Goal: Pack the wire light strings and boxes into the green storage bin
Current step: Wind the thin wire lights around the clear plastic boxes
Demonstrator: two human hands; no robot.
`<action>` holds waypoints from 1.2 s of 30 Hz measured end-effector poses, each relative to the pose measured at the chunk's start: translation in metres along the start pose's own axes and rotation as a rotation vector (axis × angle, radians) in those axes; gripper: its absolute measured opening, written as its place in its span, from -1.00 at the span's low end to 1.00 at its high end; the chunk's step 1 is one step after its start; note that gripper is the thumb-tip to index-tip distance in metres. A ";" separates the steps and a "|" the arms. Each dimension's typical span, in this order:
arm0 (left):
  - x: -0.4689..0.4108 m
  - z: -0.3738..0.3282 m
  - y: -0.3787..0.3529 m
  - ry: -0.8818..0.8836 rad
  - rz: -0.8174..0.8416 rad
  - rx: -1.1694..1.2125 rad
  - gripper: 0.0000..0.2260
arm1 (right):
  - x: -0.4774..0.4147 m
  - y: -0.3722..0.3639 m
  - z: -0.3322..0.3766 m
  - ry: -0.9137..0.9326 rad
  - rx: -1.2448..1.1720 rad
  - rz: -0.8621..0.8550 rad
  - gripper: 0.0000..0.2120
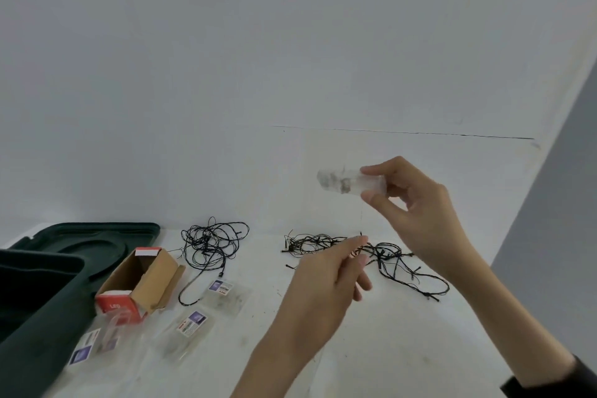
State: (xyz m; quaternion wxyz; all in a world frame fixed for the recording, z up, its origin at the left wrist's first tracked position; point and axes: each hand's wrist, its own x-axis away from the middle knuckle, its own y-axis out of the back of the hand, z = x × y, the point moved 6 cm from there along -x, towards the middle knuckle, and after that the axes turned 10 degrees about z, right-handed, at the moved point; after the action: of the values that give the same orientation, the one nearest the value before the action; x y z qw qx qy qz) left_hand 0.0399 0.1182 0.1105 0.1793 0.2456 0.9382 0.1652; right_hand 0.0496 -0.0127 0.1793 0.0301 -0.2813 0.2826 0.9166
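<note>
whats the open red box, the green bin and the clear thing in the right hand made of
Open red box: cardboard, going by the raw brown matte inside and folded flaps. Green bin: probably moulded plastic, dark with a smooth rounded rim. Clear case in the right hand: likely transparent plastic, contents show through.

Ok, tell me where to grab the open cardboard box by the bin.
Grip the cardboard box across its two long brown walls, near the closed red end, coming down from above. It lies flat on the table with its far end open and flaps loose, so that end would likely buckle.
</note>
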 end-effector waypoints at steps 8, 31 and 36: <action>-0.006 -0.003 0.027 -0.172 -0.153 -0.728 -0.73 | 0.009 -0.020 -0.031 -0.191 0.443 0.701 -0.68; 0.104 0.128 0.037 0.546 0.058 0.343 -0.84 | 0.061 -0.187 -0.066 -0.656 -1.022 0.491 -0.77; 0.147 0.135 0.024 0.654 0.385 0.383 -0.76 | 0.071 -0.208 -0.055 -0.643 -0.904 0.489 -0.81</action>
State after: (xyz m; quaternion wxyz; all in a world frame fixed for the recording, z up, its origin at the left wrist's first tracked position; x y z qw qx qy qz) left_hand -0.0142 0.2440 -0.0364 -0.2110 0.3798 0.8964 0.0876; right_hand 0.0620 0.1249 -0.0006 -0.2200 0.0979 -0.1015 0.9653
